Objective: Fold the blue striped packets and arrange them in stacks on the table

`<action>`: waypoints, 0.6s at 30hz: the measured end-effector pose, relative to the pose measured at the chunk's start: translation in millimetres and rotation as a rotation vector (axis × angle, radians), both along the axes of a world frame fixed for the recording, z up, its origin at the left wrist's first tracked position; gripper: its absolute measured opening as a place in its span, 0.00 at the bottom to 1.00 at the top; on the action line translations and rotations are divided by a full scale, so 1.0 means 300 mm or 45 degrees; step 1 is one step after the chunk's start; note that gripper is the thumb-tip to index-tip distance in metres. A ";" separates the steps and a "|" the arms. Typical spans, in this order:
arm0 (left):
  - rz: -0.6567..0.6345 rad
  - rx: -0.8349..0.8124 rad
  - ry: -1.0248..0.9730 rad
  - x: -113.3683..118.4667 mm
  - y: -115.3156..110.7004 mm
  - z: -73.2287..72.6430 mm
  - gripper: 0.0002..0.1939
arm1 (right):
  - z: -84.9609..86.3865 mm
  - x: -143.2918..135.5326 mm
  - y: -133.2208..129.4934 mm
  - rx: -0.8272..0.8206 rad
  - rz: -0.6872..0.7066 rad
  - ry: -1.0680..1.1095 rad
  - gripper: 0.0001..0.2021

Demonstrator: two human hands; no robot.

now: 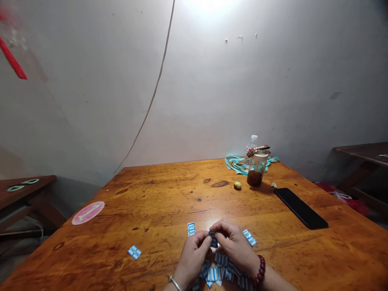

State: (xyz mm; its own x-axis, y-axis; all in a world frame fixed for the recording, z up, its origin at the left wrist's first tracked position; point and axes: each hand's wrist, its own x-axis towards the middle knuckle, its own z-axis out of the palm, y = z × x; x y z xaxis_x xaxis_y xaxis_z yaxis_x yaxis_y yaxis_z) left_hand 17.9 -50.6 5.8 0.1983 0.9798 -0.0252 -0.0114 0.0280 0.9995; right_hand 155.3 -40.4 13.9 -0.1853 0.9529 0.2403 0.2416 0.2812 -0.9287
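Near the front of the wooden table point(169, 202), both my hands meet over a small blue-and-white paper piece point(214, 241). My left hand point(195, 252) pinches its left edge between thumb and forefinger. From the right, my right hand point(235, 242) grips it, fingers curled over its top. Below the hands lies a loose pile of similar blue-and-white pieces point(214, 275), partly hidden by my hands and wrists. Single pieces lie apart: one piece point(191, 228) just beyond my left hand, another point(249, 237) beside my right hand, and a third point(134, 252) off to the left.
A black phone point(300, 208) lies at the right. Behind it stand a brown-filled drinking bottle point(256, 171) and a clear plastic bottle point(251, 141), with a turquoise strap point(236, 165) around them. A small yellow-green object point(237, 185) sits nearby. A pink round sticker point(88, 213) marks the left edge.
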 end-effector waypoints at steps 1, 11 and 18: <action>0.012 0.037 0.044 -0.001 0.000 0.003 0.12 | 0.002 0.000 0.000 -0.001 0.009 0.005 0.07; 0.113 -0.348 -0.176 0.000 0.000 -0.007 0.14 | -0.005 -0.003 0.005 -0.180 0.059 0.166 0.07; 0.126 -0.373 -0.491 0.008 0.015 -0.034 0.11 | -0.013 -0.020 -0.009 -0.161 0.055 0.115 0.08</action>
